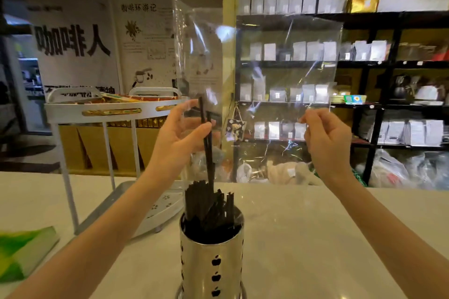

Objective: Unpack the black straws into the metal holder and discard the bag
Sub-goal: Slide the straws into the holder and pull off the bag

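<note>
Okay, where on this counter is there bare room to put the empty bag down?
The widest bare patch of counter lies right of the metal holder, under the right hand. Left of the holder it is crowded: the white rack, its tray base and a green book.

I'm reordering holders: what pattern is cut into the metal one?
Apple-shaped cutouts in the shiny steel holder, clearest in the head view.

Straws (pixel 209 206) in holder (pixel 211 260) on counter (pixel 315 238); rack (pixel 109 114) behind-left.
</note>
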Demonstrator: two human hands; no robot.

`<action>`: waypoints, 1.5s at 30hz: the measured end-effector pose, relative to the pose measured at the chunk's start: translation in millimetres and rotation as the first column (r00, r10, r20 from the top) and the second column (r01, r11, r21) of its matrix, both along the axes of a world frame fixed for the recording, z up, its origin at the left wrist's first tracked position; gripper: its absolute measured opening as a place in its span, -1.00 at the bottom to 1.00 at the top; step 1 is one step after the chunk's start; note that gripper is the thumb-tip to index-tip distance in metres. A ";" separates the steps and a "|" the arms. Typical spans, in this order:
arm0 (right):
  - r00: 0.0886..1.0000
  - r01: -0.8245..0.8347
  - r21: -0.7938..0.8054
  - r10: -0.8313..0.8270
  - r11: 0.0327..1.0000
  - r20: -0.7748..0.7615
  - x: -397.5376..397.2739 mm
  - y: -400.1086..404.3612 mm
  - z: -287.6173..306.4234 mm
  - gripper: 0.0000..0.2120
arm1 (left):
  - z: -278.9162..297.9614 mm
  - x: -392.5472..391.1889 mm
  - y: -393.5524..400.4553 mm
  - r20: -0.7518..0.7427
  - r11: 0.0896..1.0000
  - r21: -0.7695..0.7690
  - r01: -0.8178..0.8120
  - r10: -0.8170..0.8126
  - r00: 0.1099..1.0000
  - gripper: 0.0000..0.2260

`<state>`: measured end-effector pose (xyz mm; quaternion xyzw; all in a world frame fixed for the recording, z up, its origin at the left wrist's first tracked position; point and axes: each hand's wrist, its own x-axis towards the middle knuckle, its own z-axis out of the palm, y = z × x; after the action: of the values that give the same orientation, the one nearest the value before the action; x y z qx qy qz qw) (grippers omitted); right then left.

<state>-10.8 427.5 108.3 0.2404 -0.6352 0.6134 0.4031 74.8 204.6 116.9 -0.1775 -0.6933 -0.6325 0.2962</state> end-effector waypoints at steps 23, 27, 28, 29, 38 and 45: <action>0.997 -0.070 -0.137 0.071 0.988 0.006 6.6 4.4 24.6 -0.70 | 22.4 15.5 -2.7 -0.073 0.993 -0.027 -0.112 0.110 0.991 -0.67; 0.997 -0.070 -0.178 0.066 0.981 -0.028 10.9 4.2 37.2 -0.72 | 28.7 15.6 -4.5 -0.068 0.992 -0.038 -0.118 0.116 0.991 -0.68; 0.997 -0.062 -0.180 0.055 0.982 -0.045 11.7 4.0 40.9 -0.72 | 32.5 15.9 -4.3 -0.072 0.990 -0.064 -0.123 0.118 0.990 -0.68; 0.997 -0.053 -0.193 0.041 0.980 -0.065 12.8 4.7 45.3 -0.72 | 36.3 15.8 -4.2 -0.078 0.988 -0.085 -0.126 0.119 0.990 -0.69; 0.991 0.017 -0.345 -0.060 0.939 -0.116 23.1 38.6 67.8 -0.68 | 25.5 -8.1 31.0 -0.074 0.975 -0.196 -0.103 0.090 0.993 -0.79; 0.986 0.152 -0.331 -0.121 0.931 0.114 8.8 113.0 49.2 -0.70 | 1.0 -23.7 95.2 -0.117 0.985 -0.166 -0.037 0.018 0.993 -0.88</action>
<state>-2.1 540.5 157.4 0.0944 -0.5535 0.6941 0.4505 51.1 299.7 117.9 -0.2283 -0.7281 -0.5566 0.3285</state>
